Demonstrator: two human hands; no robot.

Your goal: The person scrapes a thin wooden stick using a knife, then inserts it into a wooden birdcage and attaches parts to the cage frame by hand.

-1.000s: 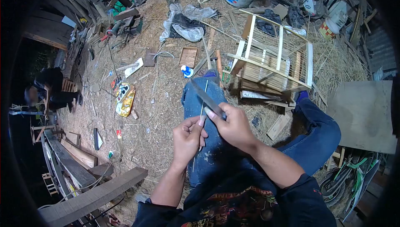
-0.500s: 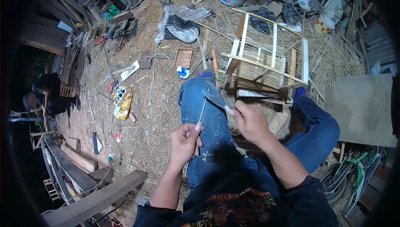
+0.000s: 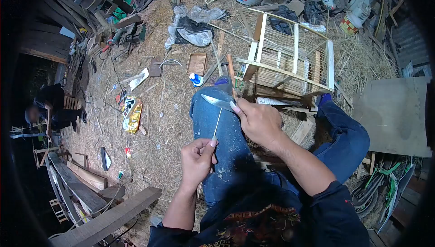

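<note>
My left hand (image 3: 198, 160) pinches the lower end of a thin pale stick (image 3: 218, 123) over the jeans-covered thigh. The stick points up and away, its far end at the edge of a knife. That knife (image 3: 215, 100) has a broad shiny blade pointing left, and my right hand (image 3: 259, 121) is closed round its handle, which the fingers hide. Both hands are above my knee, the right one farther forward.
A slatted wooden frame (image 3: 295, 59) lies ahead on the right. Beyond the knee are a blue-and-white bottle (image 3: 196, 79) and a small wooden tray (image 3: 197, 63). A wooden beam (image 3: 111, 217) juts in at lower left. Another person (image 3: 52, 106) sits at far left.
The knife has turned from pointing up and left to lying more nearly crosswise over the stick's tip. My right hand has moved slightly left and up; the view has shifted a little.
</note>
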